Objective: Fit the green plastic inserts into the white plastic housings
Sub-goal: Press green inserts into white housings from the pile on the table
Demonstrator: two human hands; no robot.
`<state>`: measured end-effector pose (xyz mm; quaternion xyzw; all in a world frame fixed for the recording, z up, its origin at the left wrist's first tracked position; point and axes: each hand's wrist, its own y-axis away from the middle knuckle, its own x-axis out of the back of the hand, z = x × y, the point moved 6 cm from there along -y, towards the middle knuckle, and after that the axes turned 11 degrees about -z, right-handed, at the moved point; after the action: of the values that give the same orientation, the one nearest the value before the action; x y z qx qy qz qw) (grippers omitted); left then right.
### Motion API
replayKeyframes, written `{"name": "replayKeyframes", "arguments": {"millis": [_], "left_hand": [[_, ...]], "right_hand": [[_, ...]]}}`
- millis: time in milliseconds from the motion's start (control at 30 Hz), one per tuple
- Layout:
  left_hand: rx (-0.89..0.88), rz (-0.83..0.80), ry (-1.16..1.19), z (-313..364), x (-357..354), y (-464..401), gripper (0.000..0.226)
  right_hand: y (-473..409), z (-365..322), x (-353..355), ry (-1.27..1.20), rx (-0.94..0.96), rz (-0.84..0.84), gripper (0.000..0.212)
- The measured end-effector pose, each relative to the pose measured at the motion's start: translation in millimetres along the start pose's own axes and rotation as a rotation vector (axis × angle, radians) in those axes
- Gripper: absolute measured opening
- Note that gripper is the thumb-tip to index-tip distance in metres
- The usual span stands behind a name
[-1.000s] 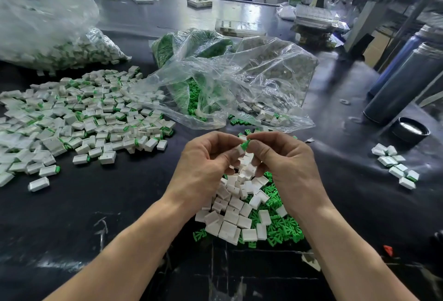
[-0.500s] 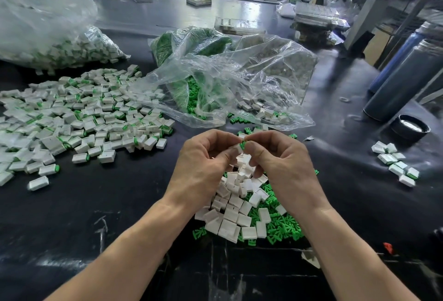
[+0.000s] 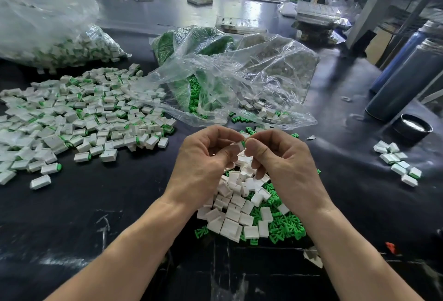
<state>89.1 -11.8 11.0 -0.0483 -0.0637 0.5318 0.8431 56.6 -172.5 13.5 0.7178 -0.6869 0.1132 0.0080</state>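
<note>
White plastic is pinched between the fingertips of both hands: a small white housing (image 3: 239, 145) is held by the curled thumb and forefinger of the left hand (image 3: 206, 164), and its end is met by the thumb and forefinger of the right hand (image 3: 285, 164), where a sliver of a green insert (image 3: 243, 143) is seen at the joint. How far the insert is seated cannot be told, since it is mostly covered by the fingers. The other fingers of both hands are curled loosely inward. Directly below the fingertips a heap of loose white housings (image 3: 236, 214) is spread over scattered green inserts (image 3: 285, 226) on the black table (image 3: 100, 204). Just beyond the fingertips a crumpled clear bag (image 3: 251, 80) with green inserts inside is lying open. Well to the left of the fingers a wide spread of assembled pieces (image 3: 79, 113) is laid out, and well to the right a small cluster of assembled pieces (image 3: 398, 161) is seen.
</note>
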Motion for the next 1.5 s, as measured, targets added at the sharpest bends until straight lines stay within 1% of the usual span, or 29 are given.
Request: {"name": "replayKeyframes", "arguments": {"millis": [200, 367, 600, 767, 833, 933, 1000, 1033, 1100, 1167, 1200, 1333, 1500], "left_hand": [[0.017, -0.001, 0.003, 0.2, -0.1, 0.7, 0.013], [0.016, 0.028, 0.011, 1.0, -0.6, 4.3, 0.024], [0.002, 0.066, -0.007, 4.5, -4.8, 6.7, 0.021], [0.002, 0.064, -0.061, 5.1, -4.4, 7.2, 0.026], [0.004, 0.07, -0.069, 4.0, -3.7, 7.1, 0.025], [0.006, 0.076, -0.023, 3.9, -6.0, 4.8, 0.02], [0.012, 0.049, -0.002, 4.2, -9.4, 3.8, 0.02], [0.011, 0.034, -0.024, 3.6, -10.5, 3.6, 0.022], [-0.011, 0.028, -0.169, 3.3, -9.6, 4.3, 0.026], [-0.055, 0.047, -0.327, 7.1, -6.6, 6.6, 0.025], [-0.079, 0.06, -0.367, 9.3, -5.3, 7.6, 0.022], [-0.139, 0.087, -0.416, 11.5, -6.9, 7.3, 0.02], [-0.198, 0.136, -0.492, 15.0, -13.8, 9.9, 0.019]], "right_hand": [[-0.7, 3.9, -2.0, 0.039, -0.022, -0.007, 0.009], [0.7, 4.9, -5.7, 0.109, -0.02, -0.003, 0.014], [1.8, 3.9, -7.2, 0.118, -0.023, 0.014, 0.017], [3.9, 2.9, -9.1, 0.173, -0.029, 0.011, 0.018], [3.9, 4.2, -10.2, 0.132, -0.052, 0.015, 0.019], [2.9, 4.9, -5.0, 0.003, -0.089, 0.088, 0.019], [2.7, 5.4, -1.1, -0.018, -0.112, 0.126, 0.018], [3.0, 5.7, 0.0, -0.014, -0.122, 0.134, 0.017], [3.6, 6.4, -0.7, -0.015, -0.141, 0.131, 0.018], [4.6, 7.4, -3.7, -0.039, -0.163, 0.121, 0.02], [5.3, 8.2, -5.4, -0.069, -0.175, 0.114, 0.021], [6.6, 13.0, -11.5, -0.232, -0.228, 0.099, 0.023], [8.1, 15.0, -14.2, -0.347, -0.235, 0.108, 0.022]]}}
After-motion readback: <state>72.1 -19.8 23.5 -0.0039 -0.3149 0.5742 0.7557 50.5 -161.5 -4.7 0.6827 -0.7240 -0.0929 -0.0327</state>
